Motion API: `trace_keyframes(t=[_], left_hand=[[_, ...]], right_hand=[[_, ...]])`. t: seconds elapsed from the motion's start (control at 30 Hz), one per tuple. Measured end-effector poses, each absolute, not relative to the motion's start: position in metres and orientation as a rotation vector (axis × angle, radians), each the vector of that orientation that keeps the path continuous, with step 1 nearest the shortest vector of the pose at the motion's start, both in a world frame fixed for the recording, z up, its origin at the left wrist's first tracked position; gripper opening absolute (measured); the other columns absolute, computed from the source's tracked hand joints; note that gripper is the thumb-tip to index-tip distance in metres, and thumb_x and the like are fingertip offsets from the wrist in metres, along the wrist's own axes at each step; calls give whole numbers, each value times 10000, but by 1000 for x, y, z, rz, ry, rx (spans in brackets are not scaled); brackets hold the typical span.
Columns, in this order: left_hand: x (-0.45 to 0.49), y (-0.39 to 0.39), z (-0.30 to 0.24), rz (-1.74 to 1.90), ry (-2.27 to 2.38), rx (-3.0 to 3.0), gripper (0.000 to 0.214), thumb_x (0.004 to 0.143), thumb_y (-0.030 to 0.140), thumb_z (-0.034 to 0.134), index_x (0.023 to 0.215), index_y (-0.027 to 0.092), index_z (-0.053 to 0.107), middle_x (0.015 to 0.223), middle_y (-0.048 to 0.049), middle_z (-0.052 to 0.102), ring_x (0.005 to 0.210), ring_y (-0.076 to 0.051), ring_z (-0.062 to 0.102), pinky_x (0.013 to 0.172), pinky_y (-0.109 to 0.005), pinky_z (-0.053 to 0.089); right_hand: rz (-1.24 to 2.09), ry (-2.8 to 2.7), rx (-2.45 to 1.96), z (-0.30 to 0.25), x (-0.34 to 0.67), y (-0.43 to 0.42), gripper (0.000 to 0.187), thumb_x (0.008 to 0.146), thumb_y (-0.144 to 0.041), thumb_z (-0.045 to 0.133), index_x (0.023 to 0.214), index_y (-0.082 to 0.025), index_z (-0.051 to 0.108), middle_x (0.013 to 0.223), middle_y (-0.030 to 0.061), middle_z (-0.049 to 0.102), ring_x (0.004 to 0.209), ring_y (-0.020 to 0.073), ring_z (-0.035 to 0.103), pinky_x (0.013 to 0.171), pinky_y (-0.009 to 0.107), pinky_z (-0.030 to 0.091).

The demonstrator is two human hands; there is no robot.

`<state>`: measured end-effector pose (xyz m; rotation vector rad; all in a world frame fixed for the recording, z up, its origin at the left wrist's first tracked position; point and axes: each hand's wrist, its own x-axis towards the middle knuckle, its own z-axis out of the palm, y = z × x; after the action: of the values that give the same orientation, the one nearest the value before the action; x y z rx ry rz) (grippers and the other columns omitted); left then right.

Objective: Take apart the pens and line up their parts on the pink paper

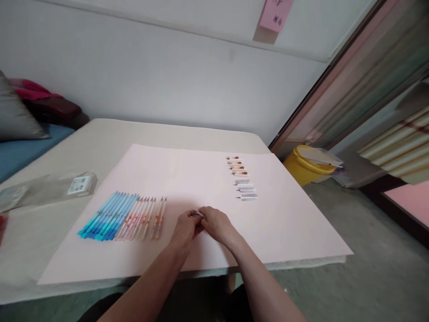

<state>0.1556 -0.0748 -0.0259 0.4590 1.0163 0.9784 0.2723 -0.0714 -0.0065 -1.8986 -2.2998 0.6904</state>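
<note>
L hand (186,227) and R hand (216,223) meet just above the pink sheet (284,228), toward its near edge, fingertips of both pinching a slim dark-and-white piece (200,214) btwn them, prob. two-handed b/c it's so small. Blue pens (109,217) and pale patterned pens (144,219) lie side by side at left, short brown-ended pieces (239,168) and greyish pieces (248,195) in spaced rows at right, prob. grouped by kind. Fingers hide most of held piece, can't ID it; clear bag (50,190) cut off far L, label (79,184) unreadable.
</note>
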Motion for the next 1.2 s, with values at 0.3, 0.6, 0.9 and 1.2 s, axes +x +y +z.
trace_keyframes(t=[0.3,0.6,0.9,1.2], left_hand=[[160,-75,-31,863,1108,470,146,618,139,627,723,148,526,629,-18,590,573,-110,577,581,-234,461],[168,-74,-24,801,1040,386,172,709,277,603,787,165,498,683,-55,624,629,-144,614,650,-281,481],[169,-76,-23,696,1075,478,253,713,337,626,868,156,542,873,-112,664,793,-187,644,699,-299,482],[161,-64,-18,759,1082,433,203,672,170,650,851,142,559,837,-112,668,708,-153,646,596,-243,492]], right_hand=[[656,-2317,-1867,-5,275,-78,348,790,-136,423,1102,-236,537,1004,55,530,916,162,514,695,245,356],[752,-2348,-1569,-15,301,-77,465,743,-22,408,1140,-227,535,952,39,548,853,137,530,714,228,383],[629,-2339,-1456,-23,329,-83,395,778,-26,424,1096,-211,566,909,41,576,867,149,514,747,244,392],[476,-2391,-1719,-23,440,-85,412,770,-37,408,1096,-205,596,939,45,597,878,153,525,771,252,391]])
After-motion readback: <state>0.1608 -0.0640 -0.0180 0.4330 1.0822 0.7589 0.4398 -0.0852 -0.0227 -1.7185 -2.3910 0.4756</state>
